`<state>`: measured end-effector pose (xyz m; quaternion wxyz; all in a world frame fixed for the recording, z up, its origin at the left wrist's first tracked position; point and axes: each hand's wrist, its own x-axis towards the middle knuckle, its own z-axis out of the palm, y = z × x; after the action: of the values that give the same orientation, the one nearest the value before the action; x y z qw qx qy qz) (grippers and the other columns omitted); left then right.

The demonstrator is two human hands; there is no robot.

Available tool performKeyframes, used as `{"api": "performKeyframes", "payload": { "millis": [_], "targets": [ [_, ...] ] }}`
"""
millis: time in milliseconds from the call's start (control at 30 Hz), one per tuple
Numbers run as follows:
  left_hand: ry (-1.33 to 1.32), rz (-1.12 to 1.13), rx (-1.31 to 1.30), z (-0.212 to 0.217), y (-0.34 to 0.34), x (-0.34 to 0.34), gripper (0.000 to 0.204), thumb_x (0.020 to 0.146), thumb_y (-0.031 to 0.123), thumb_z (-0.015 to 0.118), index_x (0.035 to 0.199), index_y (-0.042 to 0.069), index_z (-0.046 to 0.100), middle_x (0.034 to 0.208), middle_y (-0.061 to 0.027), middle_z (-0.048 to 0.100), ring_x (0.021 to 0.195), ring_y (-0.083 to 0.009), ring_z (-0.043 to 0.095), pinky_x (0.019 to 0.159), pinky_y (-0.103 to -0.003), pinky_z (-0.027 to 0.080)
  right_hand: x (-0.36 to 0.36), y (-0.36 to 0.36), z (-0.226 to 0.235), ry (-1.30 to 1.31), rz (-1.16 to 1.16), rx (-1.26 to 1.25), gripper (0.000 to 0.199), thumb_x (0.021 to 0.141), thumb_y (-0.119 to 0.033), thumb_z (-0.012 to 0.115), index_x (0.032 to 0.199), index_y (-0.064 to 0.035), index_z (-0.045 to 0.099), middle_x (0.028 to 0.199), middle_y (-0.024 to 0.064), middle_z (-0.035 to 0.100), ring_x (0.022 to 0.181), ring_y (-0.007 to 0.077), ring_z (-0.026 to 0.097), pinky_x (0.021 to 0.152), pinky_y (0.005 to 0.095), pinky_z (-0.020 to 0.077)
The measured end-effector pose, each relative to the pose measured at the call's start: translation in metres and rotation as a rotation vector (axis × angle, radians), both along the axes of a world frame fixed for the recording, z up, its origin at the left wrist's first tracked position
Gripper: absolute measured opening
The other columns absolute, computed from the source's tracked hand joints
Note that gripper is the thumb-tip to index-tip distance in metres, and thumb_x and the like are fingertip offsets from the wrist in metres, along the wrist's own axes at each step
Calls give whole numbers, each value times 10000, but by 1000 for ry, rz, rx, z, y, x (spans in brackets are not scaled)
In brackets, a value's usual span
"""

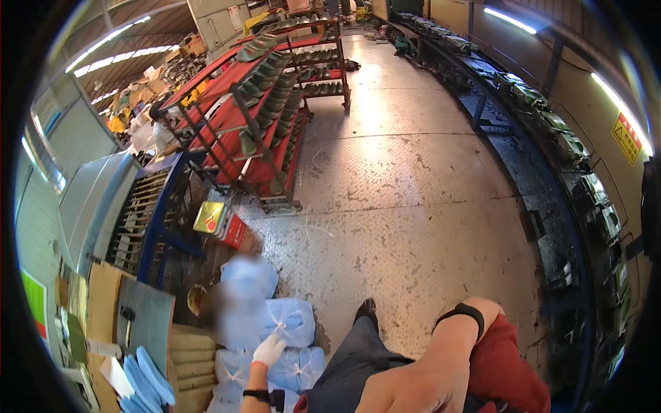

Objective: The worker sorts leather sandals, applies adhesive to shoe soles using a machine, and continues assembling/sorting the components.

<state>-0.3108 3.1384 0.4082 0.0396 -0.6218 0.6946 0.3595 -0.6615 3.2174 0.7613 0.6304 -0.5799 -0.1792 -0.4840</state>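
My left hand (269, 349), in a white glove with a dark band at the wrist, reaches to the gathered top of a tied blue plastic bag (297, 315). Its fingers look closed at the knot. More blue plastic bags (297, 369) lie stacked below and behind it; part of the pile is blurred. My bare right hand (413, 391) is raised very near the camera, a black band around its wrist. The lower edge cuts off its fingers, so whatever they do is hidden.
Red racks (227, 148) of shoe-shaped pieces stand ahead left. A yellow and red tin (224, 224) sits near the bags. Blue gloves (146, 378) lie lower left. Along the right wall runs a conveyor line (537, 186). My shoe (367, 312) rests on the metal floor (413, 241).
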Motion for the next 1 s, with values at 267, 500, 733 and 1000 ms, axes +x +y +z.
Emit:
{"api": "performKeyframes", "payload": {
  "millis": [267,500,733,1000],
  "targets": [
    [87,-293,-186,75,-363,-270,539,872,426,508,1262,53,515,1189,-239,592,1126,-393,551,946,-439,437,-172,-257,52,317,-208,-528,305,899,-248,621,676,-68,516,625,100,492,581,296,523,499,411,391],
    [98,-88,-331,56,-618,-383,414,892,394,490,1122,56,552,1108,-266,603,1053,-432,563,891,-489,451,-432,-523,-10,1012,-727,-218,315,836,-179,707,1131,-92,641,961,81,647,785,219,632,703,296,503],
    [-509,-323,473,-81,-631,-325,523,903,398,401,1225,23,571,1252,-234,563,1137,-360,571,969,-456,451,-657,-783,-121,882,-1084,623,230,892,-102,619,1112,-34,613,909,-5,609,766,65,515,679,243,439],
    [-522,-493,188,-111,-920,-473,473,854,331,518,1228,50,584,1260,-247,556,1075,-368,590,891,-450,485,-822,-1119,-117,1033,-1082,473,218,916,-119,595,1117,-33,596,877,-18,573,781,55,503,705,218,432]
  ]
}}
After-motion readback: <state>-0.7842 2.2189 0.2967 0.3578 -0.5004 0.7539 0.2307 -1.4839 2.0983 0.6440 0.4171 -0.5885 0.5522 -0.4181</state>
